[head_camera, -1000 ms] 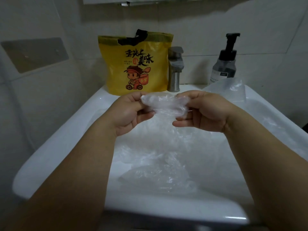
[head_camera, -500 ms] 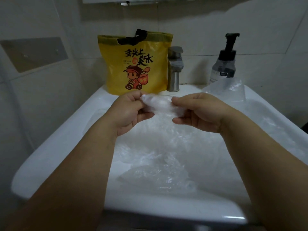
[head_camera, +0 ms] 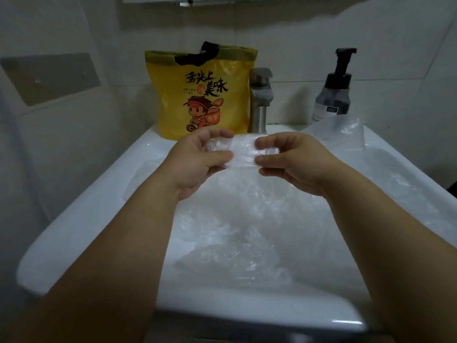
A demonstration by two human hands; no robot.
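While I hold the clear plastic bag (head_camera: 243, 154) up over the far half of the white sink (head_camera: 74, 214), it is stretched as a flat, folded band between my two hands, just in front of the steel faucet (head_camera: 259, 100). My left hand (head_camera: 197, 162) pinches its left end, fingers (head_camera: 217, 133) above and thumb below, closed narrow on the film; my right hand (head_camera: 296, 164) pinches the right end in the same way. Judging from the shape, the bag is already folded down to a narrow strip, so I take the folding to be well along. What is left is probably a fold or two across its length and then putting it away, perhaps in the yellow tote bag (head_camera: 202, 95) standing at the far rim, though I cannot be sure of that. More crumpled clear plastic (head_camera: 235, 253) lies in the basin below my wrists, and another sheet (head_camera: 338, 129) sits on the far right rim beside the pump bottle (head_camera: 333, 95), so more pieces seem to be waiting.
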